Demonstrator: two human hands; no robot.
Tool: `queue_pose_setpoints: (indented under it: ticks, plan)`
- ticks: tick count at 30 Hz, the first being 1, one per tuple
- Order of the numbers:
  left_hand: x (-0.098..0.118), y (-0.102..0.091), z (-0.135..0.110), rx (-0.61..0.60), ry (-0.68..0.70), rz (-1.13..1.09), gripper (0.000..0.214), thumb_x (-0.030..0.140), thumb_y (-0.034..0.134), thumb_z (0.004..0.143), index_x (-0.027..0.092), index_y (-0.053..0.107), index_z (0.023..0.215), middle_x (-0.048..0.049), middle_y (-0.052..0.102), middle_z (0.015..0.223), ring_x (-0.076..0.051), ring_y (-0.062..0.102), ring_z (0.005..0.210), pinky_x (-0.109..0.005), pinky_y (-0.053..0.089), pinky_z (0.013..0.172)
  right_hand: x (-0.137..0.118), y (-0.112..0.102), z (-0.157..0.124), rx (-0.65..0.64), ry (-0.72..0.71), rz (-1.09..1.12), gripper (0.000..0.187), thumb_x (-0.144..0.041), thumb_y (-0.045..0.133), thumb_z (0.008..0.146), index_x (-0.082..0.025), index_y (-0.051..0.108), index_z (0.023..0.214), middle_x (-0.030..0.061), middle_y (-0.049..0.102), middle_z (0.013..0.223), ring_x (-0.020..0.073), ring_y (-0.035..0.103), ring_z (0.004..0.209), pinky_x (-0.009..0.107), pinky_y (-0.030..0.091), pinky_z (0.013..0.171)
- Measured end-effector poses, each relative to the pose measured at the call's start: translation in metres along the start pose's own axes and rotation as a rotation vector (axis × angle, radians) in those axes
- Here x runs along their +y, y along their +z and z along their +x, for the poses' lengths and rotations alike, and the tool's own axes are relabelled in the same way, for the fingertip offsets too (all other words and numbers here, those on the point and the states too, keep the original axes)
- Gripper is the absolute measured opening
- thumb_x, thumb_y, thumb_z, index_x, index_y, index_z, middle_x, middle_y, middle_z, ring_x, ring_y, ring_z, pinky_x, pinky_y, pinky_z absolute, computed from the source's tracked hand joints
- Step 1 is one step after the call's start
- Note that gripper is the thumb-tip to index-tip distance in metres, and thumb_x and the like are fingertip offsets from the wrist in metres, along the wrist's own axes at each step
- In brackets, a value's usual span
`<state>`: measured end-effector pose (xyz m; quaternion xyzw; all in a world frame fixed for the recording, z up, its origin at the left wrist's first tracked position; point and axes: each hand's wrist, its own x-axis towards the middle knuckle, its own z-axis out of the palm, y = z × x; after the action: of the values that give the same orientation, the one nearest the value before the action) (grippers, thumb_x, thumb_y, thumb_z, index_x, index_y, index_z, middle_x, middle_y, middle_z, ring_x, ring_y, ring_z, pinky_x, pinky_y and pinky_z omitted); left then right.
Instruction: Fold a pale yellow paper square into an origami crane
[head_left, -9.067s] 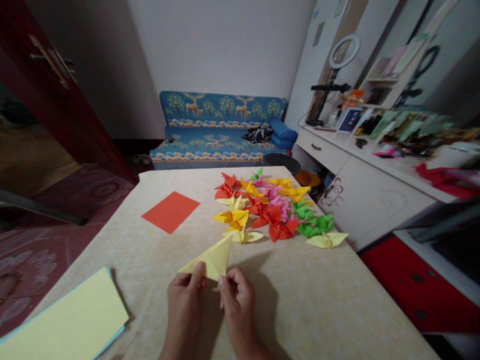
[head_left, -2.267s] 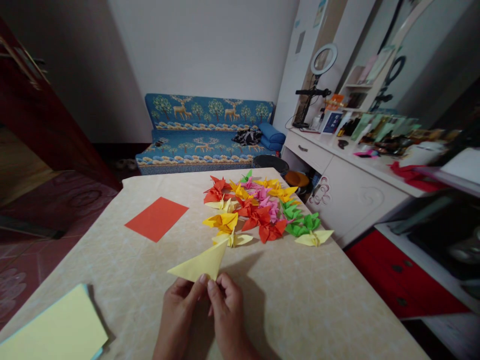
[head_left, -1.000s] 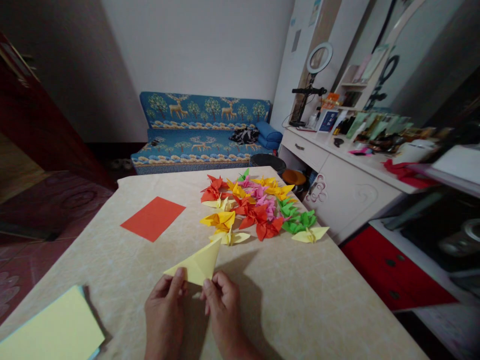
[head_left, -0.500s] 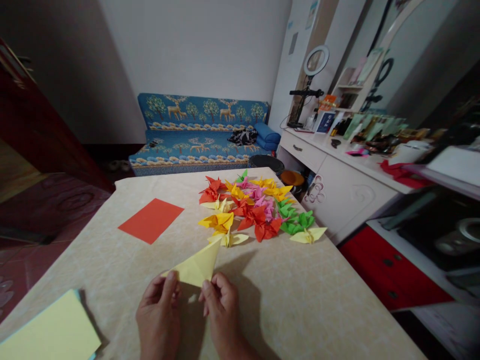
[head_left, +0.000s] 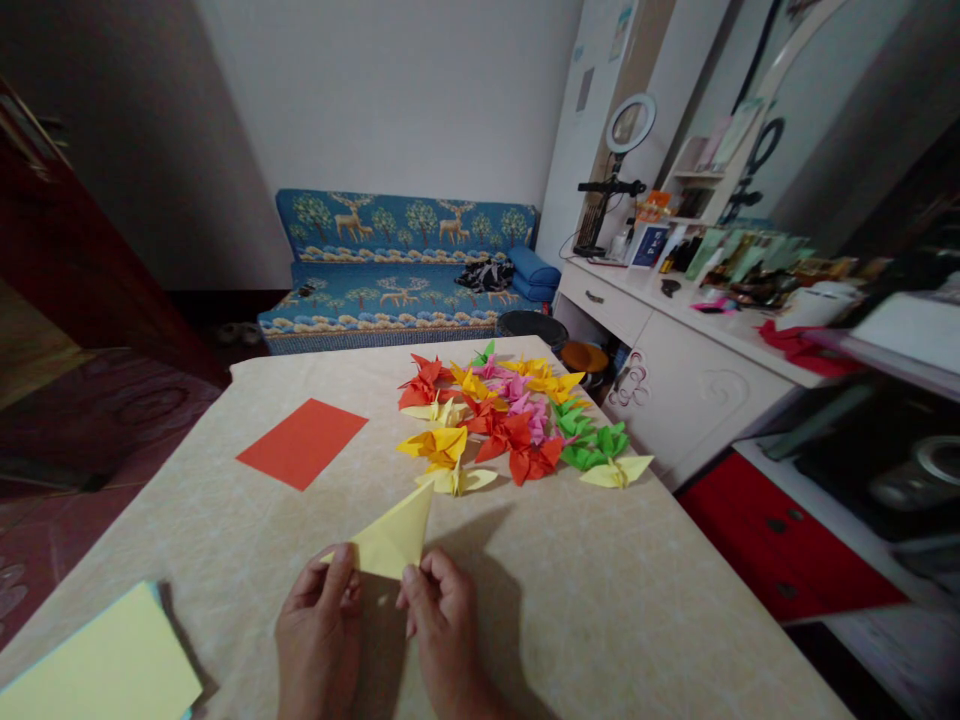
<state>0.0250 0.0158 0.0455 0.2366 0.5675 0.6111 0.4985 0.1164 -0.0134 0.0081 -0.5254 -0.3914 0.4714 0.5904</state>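
A pale yellow sheet of origami paper [head_left: 394, 540], folded to a triangle, is held above the table between both hands. My left hand [head_left: 321, 615] pinches its left corner between thumb and fingers. At its lower right corner, the thumb and fingers of my right hand [head_left: 444, 610] are closed on it. Beyond the hands, several folded paper cranes [head_left: 501, 430] in red, yellow, pink, green and cream stand grouped together. A flat red paper square [head_left: 303, 443] lies to their left.
A stack of paper sheets [head_left: 105, 660], pale yellow on top, lies at the near left of the cloth-covered table [head_left: 622, 580]. Behind the table is a blue patterned sofa [head_left: 405, 265]. A white dresser [head_left: 675, 370] with bottles stands at the right.
The folded yellow paper has shifted and tilted slightly in my hands, its upper tip moving a little left. Both hands keep their grip. The other papers have stayed in place.
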Motion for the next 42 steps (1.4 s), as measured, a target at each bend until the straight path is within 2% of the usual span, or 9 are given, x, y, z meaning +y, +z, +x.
queue_pose_setpoints:
  ticks: [3,7,11,15,18,23,28,37,42]
  plan:
    - [-0.001,0.005,-0.007,-0.129,-0.094,0.036,0.031,0.034,0.079,0.053,0.015,0.058,0.061,0.0047,0.052,0.049,-0.008,0.042,0.043,-0.02,0.036,0.045,0.0,-0.001,0.001,0.022,-0.011,-0.009,0.028,-0.036,0.047,0.086,-0.018,0.044,0.065,-0.0058,0.044,0.053,0.0064,0.037,0.042,0.017,0.027,0.041]
    - [-0.007,0.007,-0.012,-0.312,-0.185,0.166,0.036,0.035,0.082,0.05,0.011,0.064,0.069,-0.0004,0.058,0.049,-0.011,0.047,0.043,-0.022,0.035,0.042,0.0,-0.003,0.0,0.037,-0.035,-0.035,0.029,-0.037,0.048,0.087,-0.019,0.042,0.064,-0.0076,0.037,0.051,0.0071,0.037,0.044,0.017,0.028,0.042]
    - [-0.009,0.003,-0.007,-0.247,-0.134,0.116,0.032,0.035,0.08,0.056,0.012,0.063,0.068,-0.0007,0.061,0.056,-0.011,0.05,0.046,-0.022,0.038,0.044,0.001,-0.003,0.001,0.017,-0.025,-0.023,0.03,-0.04,0.048,0.086,-0.019,0.045,0.065,-0.006,0.043,0.052,0.0072,0.039,0.043,0.018,0.029,0.041]
    - [-0.009,0.0,-0.002,-0.126,-0.102,0.052,0.03,0.035,0.078,0.059,0.014,0.057,0.063,0.0052,0.051,0.048,-0.007,0.043,0.041,-0.019,0.035,0.042,0.004,-0.001,0.001,0.01,-0.009,-0.003,0.031,-0.042,0.048,0.086,-0.018,0.045,0.066,-0.0042,0.048,0.054,0.0066,0.04,0.041,0.017,0.029,0.04]
    - [-0.01,0.0,-0.003,-0.162,-0.131,0.007,0.032,0.037,0.079,0.058,0.014,0.059,0.067,0.0045,0.054,0.05,-0.008,0.046,0.043,-0.019,0.038,0.043,0.005,-0.001,0.001,0.02,-0.01,0.01,0.031,-0.042,0.048,0.086,-0.018,0.045,0.066,-0.0042,0.047,0.055,0.0064,0.039,0.042,0.017,0.028,0.04]
    - [-0.01,0.006,-0.01,-0.322,-0.183,0.138,0.039,0.037,0.082,0.051,0.009,0.065,0.072,-0.0051,0.065,0.06,-0.016,0.057,0.052,-0.023,0.043,0.048,0.002,-0.002,0.0,0.036,-0.026,0.002,0.03,-0.039,0.05,0.086,-0.019,0.042,0.064,-0.0073,0.038,0.051,0.0067,0.037,0.044,0.017,0.028,0.041]
    - [-0.009,0.003,-0.008,-0.236,-0.167,0.097,0.034,0.038,0.08,0.055,0.013,0.06,0.064,0.0002,0.06,0.053,-0.011,0.051,0.046,-0.021,0.039,0.044,0.001,-0.002,0.0,0.021,-0.02,0.007,0.029,-0.037,0.049,0.086,-0.018,0.044,0.065,-0.0059,0.043,0.053,0.0063,0.038,0.042,0.017,0.028,0.041]
    - [-0.016,-0.004,0.01,-0.154,-0.126,-0.261,0.031,0.028,0.081,0.055,0.015,0.053,0.063,0.0088,0.045,0.053,-0.003,0.039,0.044,-0.013,0.035,0.042,0.003,-0.001,0.002,0.007,-0.02,0.044,0.03,-0.039,0.049,0.085,-0.018,0.045,0.064,-0.0042,0.047,0.054,0.0061,0.039,0.042,0.016,0.029,0.04]
    - [-0.012,0.002,0.0,-0.256,-0.202,-0.106,0.035,0.029,0.083,0.049,0.014,0.063,0.073,0.0018,0.061,0.059,-0.011,0.054,0.05,-0.02,0.044,0.047,0.002,-0.001,0.001,0.017,-0.024,0.035,0.027,-0.035,0.049,0.086,-0.018,0.044,0.066,-0.0058,0.042,0.054,0.0064,0.037,0.044,0.017,0.028,0.041]
